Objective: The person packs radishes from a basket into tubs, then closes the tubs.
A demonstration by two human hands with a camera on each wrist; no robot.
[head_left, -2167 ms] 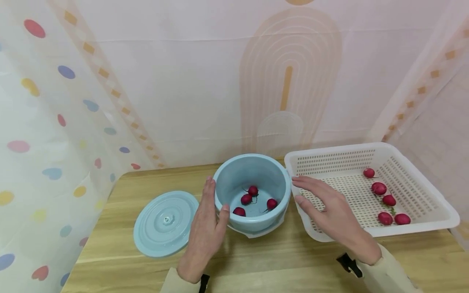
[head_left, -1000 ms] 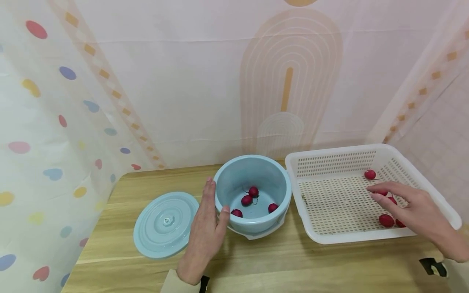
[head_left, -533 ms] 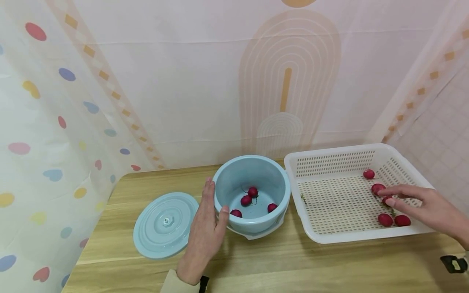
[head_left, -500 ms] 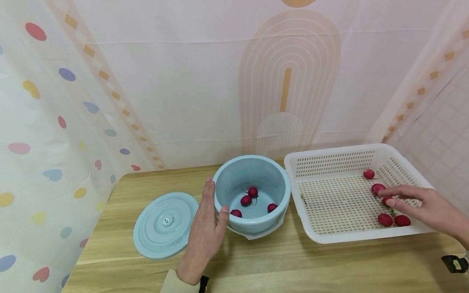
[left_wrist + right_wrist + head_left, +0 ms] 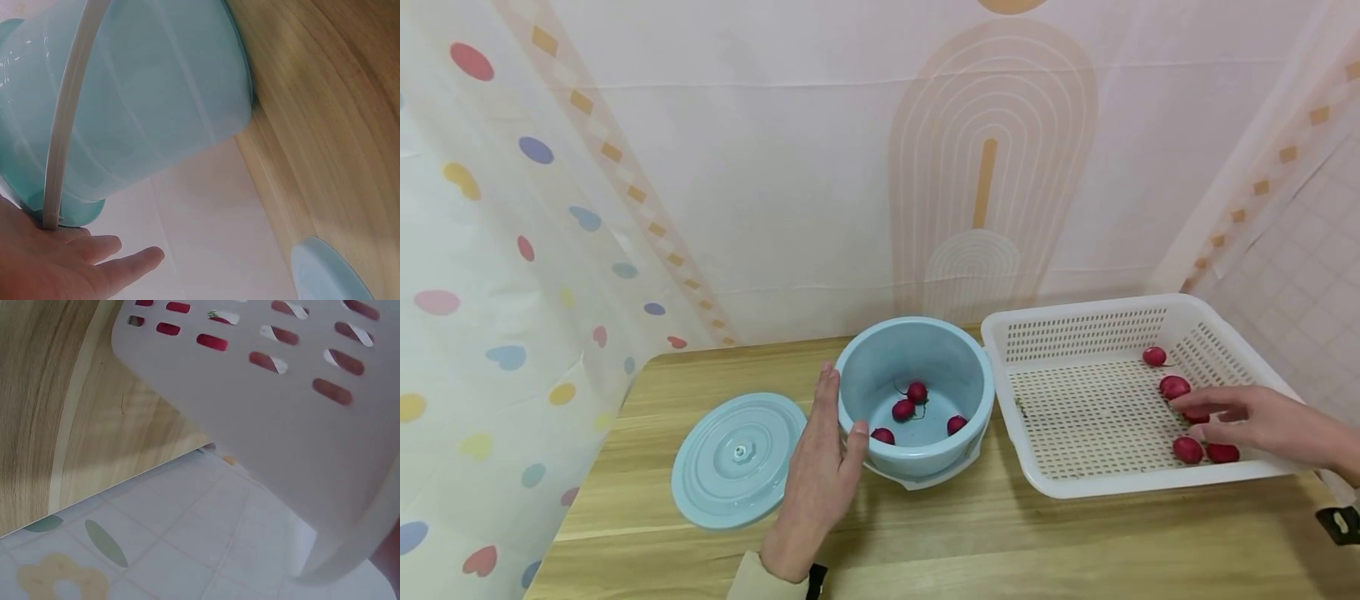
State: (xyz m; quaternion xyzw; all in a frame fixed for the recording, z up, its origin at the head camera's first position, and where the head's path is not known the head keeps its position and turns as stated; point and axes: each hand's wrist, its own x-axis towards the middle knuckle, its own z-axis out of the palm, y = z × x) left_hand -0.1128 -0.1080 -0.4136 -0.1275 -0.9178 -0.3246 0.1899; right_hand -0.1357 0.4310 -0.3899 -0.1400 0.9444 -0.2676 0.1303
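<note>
In the head view, my left hand rests with straight fingers and raised thumb along the left side of a light blue bucket. The left wrist view shows the bucket's pale handle hanging down beside this hand. Inside the bucket lie several red radishes. My right hand reaches into a white perforated basket from the right, finger and thumb bent round a radish partly hidden under them. Nearby lie a radish behind it and two in front.
A light blue lid lies flat on the wooden table, left of my left hand. One more radish sits near the basket's back. The basket's left rim stands against the bucket. A patterned sheet hangs behind the table.
My right hand has gone from the bucket's right rim into the basket and come down, finger and thumb closing round a radish there. My left hand has stayed at the bucket.
</note>
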